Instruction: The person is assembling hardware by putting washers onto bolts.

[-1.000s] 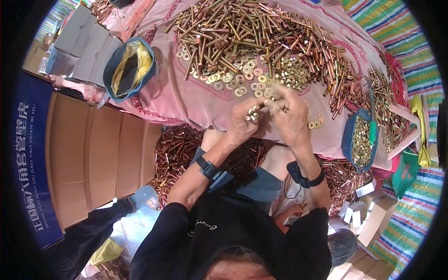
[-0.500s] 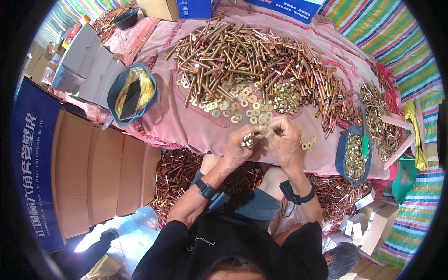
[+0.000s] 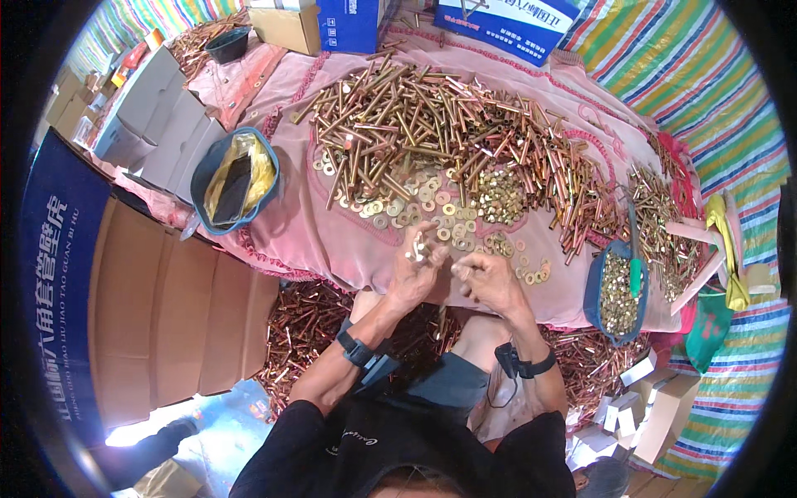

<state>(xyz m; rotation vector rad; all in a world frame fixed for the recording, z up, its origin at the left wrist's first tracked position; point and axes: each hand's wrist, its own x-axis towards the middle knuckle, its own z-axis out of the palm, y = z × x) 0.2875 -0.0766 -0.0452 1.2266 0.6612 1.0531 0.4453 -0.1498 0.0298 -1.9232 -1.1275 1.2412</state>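
Observation:
My left hand point(image 3: 412, 275) is closed around several small shiny metal pieces point(image 3: 421, 248) whose ends poke out between the fingers; their exact kind cannot be made out. Just to its right, and apart from it, is my right hand point(image 3: 491, 285), with fingers curled in toward the thumb. Whatever its fingertips hold, if anything, is too small to tell. Beyond both hands lie loose flat washers point(image 3: 410, 214) and a heap of brassy nuts point(image 3: 500, 199) on the pink cloth point(image 3: 349, 249). Behind these rises a large pile of metal sleeve tubes point(image 3: 415, 116).
A blue tub of nuts point(image 3: 618, 295) with a green-handled tool point(image 3: 636, 278) stands at right. At left sits a blue basin point(image 3: 199, 178) lined with yellow plastic. Cardboard boxes point(image 3: 183, 307) flank my left side. More tubes point(image 3: 299, 332) lie below the table edge.
My hands, which were together at the fingertips, have come apart. The right hand has drawn back toward me. The left still holds the metal pieces. The whole view has shifted slightly.

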